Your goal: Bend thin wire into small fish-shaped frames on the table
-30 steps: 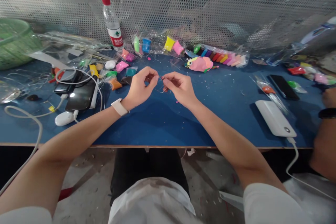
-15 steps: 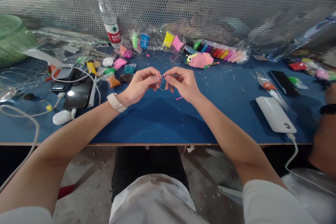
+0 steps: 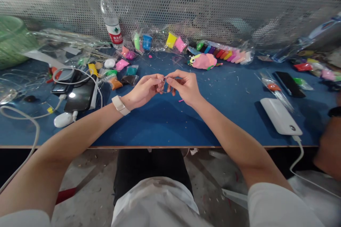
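Observation:
Above the middle of the blue table (image 3: 160,127), my left hand (image 3: 149,88) pinches a thin, wire-like loop (image 3: 164,87) between thumb and fingers. From the other side my right hand (image 3: 183,85) pinches the same loop, its fingertips almost meeting those of the left. Much of the loop is hidden behind the fingers, so its exact kind cannot be made out. A small pink stick with a looped end (image 3: 181,100) lies on the table just under my right hand. Behind that hand sits a pink and yellow clay animal (image 3: 204,61).
Packets of coloured clay (image 3: 122,64), cables and a black phone (image 3: 81,94) crowd the left side. A water bottle (image 3: 113,25) stands against the perforated metal panel (image 3: 213,3). Right of me are a white power bank (image 3: 281,116), a dark phone (image 3: 289,84) and another person's arm (image 3: 331,142).
Both hands have dipped slightly and drawn a little closer together, still pinching the loop. At the right edge, the other person's arm has shifted a little.

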Available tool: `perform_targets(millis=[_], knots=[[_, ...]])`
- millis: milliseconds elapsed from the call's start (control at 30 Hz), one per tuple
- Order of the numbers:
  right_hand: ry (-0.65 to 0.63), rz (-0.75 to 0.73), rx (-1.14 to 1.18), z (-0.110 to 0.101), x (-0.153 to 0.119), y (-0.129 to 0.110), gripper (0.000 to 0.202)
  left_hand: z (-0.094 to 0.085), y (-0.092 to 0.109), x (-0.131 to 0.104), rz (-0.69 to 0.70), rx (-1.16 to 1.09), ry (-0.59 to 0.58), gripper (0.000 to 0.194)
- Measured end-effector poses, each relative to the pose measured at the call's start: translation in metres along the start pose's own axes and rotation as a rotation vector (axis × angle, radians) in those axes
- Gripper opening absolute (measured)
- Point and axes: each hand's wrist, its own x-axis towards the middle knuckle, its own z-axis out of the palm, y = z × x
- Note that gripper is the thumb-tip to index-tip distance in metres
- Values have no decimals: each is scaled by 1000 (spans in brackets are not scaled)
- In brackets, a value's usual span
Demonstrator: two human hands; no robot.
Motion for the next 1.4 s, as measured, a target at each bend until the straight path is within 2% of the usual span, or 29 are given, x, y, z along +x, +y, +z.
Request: perform_targets(millis=[167,233,300,433,500,600,900,1100,1267,1400], knots=[[48,-51,-73,-1,2,6,60,1,-4,3,24,-64,45,29],[73,-101,-139,-1,1,7,58,-2,-7,4,76,-28,78,26],[109,-157,-224,0,-2,6,53,-6,-9,5,163,113,144,21],[187,-325,-516,3,-9,5,35,-13,-7,3,353,598,312,2],[198,-422,-685,4,-11,7,27,-13,-6,1,435,761,352,7],[202,-505,-861,6,-12,9,24,-9,-5,-1,511,853,377,9],[219,-515,-1193,14,-13,7,35,-5,-6,1,264,730,454,9],[146,-435,-1339,20,-11,5,39,0,-4,4,153,653,495,6],[81,-421,-1434,25,-7,5,45,7,-9,9,6,447,547,9],[40,-389,-1476,29,-6,4,45,8,-14,10,-4,405,560,10]])
